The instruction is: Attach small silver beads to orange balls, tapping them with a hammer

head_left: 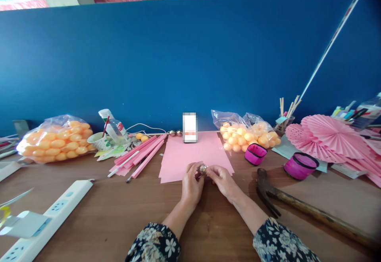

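A small shiny gold-silver ball (203, 169) is between my two hands, just over the near edge of the pink paper sheets (175, 159). My left hand (193, 182) has its thumb and fingers closed around the ball from the left. From the right, my right hand (223, 180) meets it with pinched fingertips. Whether a thread or other tiny part sits between those fingertips is too small to tell. Two similar shiny balls (175, 133) lie at the back, left of an upright phone (189, 128) with a blurred screen.
Pink paper strips (143, 155) lie left; a claw hammer (300, 202) and magenta bands (301, 166) lie right. Bags of orange balls (59, 141) stand on both sides. A power strip (68, 198) is front left, folded pink paper fans (324, 135) far right. A blue partition (184, 56) closes the back.
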### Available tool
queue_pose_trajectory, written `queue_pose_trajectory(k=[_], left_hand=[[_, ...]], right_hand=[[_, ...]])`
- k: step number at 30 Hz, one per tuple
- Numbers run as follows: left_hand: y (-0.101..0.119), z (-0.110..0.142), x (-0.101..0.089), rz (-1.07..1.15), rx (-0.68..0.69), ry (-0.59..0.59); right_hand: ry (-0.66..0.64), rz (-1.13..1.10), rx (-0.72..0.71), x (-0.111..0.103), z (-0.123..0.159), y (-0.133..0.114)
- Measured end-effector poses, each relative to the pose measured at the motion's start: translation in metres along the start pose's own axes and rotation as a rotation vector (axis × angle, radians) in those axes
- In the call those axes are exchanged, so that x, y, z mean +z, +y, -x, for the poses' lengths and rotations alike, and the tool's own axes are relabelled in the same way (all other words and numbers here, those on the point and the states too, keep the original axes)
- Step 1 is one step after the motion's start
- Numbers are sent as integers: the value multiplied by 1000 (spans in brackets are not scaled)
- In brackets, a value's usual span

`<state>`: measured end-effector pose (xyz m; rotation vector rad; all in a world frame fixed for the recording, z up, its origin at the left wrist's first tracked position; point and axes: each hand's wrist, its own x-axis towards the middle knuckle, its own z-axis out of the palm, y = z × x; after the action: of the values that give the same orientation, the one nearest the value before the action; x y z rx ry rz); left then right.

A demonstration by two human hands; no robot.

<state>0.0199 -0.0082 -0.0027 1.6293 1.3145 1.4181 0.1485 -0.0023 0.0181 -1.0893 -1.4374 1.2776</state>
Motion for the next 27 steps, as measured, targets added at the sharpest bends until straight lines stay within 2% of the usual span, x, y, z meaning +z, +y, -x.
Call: queue_pose_trajectory(k=[27], left_hand=[[-1,0,0,-15,26,7]], right_hand=[[-41,31,26,0,1,-2]])
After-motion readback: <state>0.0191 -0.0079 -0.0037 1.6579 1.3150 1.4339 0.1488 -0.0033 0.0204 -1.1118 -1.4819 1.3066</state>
